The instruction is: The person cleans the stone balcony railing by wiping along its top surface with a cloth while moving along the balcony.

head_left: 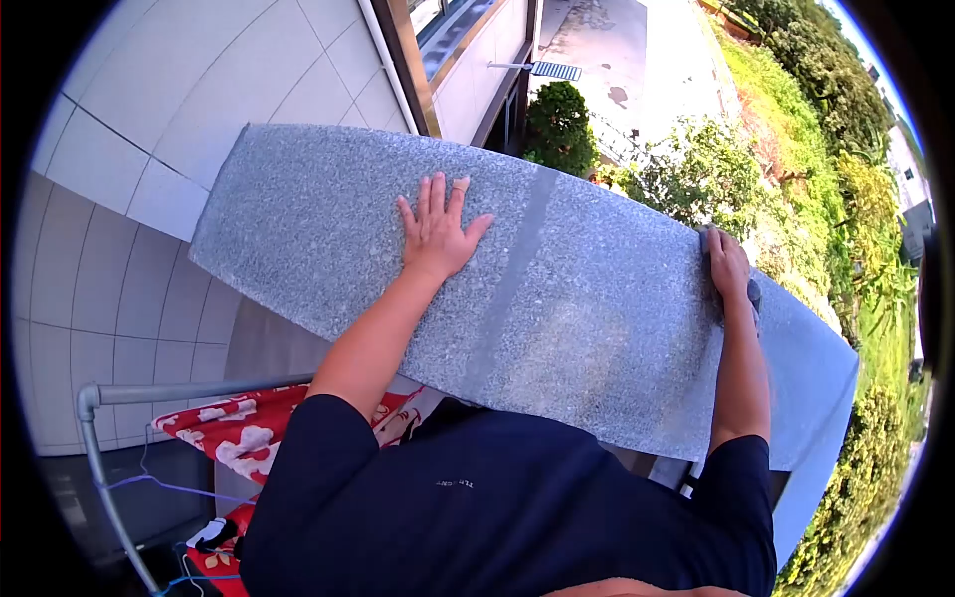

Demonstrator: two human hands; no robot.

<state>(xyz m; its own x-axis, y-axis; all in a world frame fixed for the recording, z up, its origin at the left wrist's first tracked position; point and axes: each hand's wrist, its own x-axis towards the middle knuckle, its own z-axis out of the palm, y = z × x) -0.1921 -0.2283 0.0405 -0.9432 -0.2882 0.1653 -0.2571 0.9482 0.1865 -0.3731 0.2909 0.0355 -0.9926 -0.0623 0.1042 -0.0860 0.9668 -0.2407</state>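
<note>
A speckled grey granite slab (pixel 328 219) spans the view as a broad ledge, with a darker band crossing it. My left hand (pixel 438 234) lies flat on it, fingers spread, a ring on one finger, holding nothing. Toward the slab's right end, my right hand (pixel 730 265) is closed around a dark object (pixel 754 295) that rests on the stone. Most of that object is hidden under the hand and wrist, so its kind does not show.
A tiled wall (pixel 129 179) stands on the left. Below the slab, a metal rail (pixel 199 392) carries red-and-white patterned fabric (pixel 244 433). Beyond the far edge are a bush (pixel 562 124), a paved ground (pixel 597 60) and a solar-type lamp (pixel 557 71); greenery (pixel 796 179) lies right.
</note>
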